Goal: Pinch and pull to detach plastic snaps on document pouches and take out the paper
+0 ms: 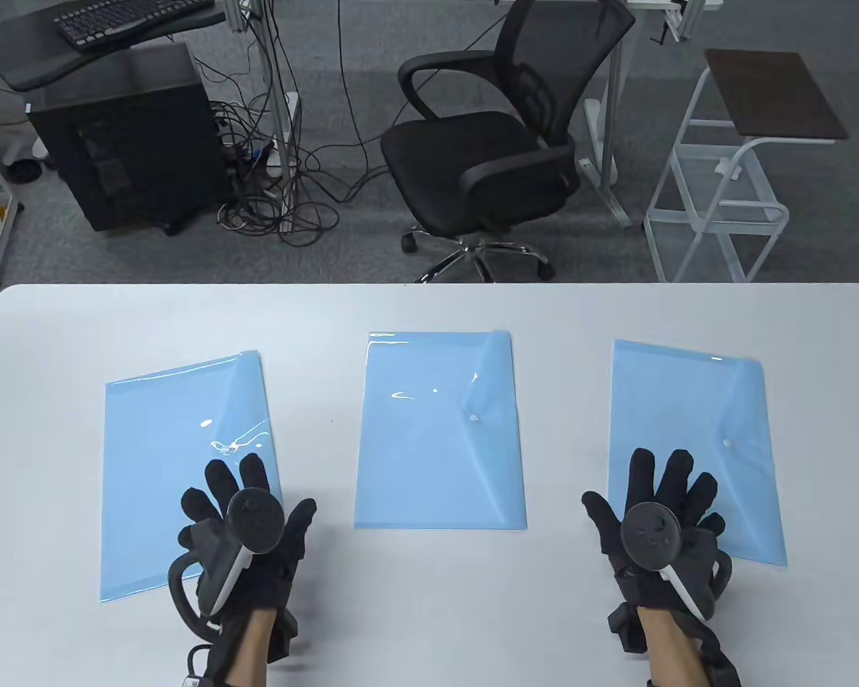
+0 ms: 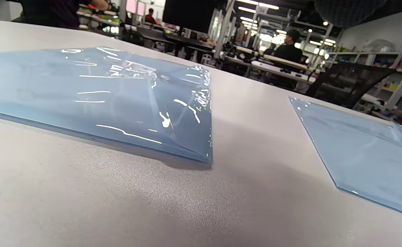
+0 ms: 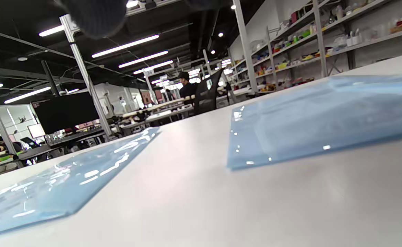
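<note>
While three translucent blue pouches lie flat in a row along the middle of the white table [image 1: 57, 444], the left pouch [image 1: 179, 458], middle pouch [image 1: 437, 429] and right pouch [image 1: 694, 422] are well apart, with bare tabletop between them. White snaps [image 1: 474, 417] fasten the middle and right flaps. The left hand [image 1: 247, 533] and right hand [image 1: 662, 529], fingers spread and holding nothing, hover over the outer pouches' near corners. An office chair [image 1: 494, 143] stands beyond the far edge.

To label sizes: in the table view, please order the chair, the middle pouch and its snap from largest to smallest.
1. chair, though it stands farther from the camera
2. middle pouch
3. snap
</note>
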{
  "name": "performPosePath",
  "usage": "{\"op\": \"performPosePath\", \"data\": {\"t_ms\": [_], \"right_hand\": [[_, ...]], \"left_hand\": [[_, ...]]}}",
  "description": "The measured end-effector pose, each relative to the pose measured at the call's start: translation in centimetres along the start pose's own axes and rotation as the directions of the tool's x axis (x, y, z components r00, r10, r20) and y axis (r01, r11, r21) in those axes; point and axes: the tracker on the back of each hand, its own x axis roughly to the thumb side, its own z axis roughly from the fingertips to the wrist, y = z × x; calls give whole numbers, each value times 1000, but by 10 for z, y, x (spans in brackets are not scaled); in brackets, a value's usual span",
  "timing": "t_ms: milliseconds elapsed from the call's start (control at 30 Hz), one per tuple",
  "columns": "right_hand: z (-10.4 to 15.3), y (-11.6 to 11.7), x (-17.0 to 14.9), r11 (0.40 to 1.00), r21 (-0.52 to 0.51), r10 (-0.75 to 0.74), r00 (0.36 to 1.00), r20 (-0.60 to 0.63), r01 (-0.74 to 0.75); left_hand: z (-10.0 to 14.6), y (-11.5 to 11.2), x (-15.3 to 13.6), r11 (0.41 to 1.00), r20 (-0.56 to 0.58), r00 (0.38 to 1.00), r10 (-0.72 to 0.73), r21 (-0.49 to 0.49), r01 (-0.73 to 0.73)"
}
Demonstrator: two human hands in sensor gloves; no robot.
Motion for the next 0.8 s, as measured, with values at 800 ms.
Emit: {"op": "performPosePath", "data": {"t_ms": [800], "right_hand": [[-5,9,0,998,65,-9,1000,3,9]], "left_hand": [[-74,-24,105,989,-69,998,-6,-149,-4]]}}
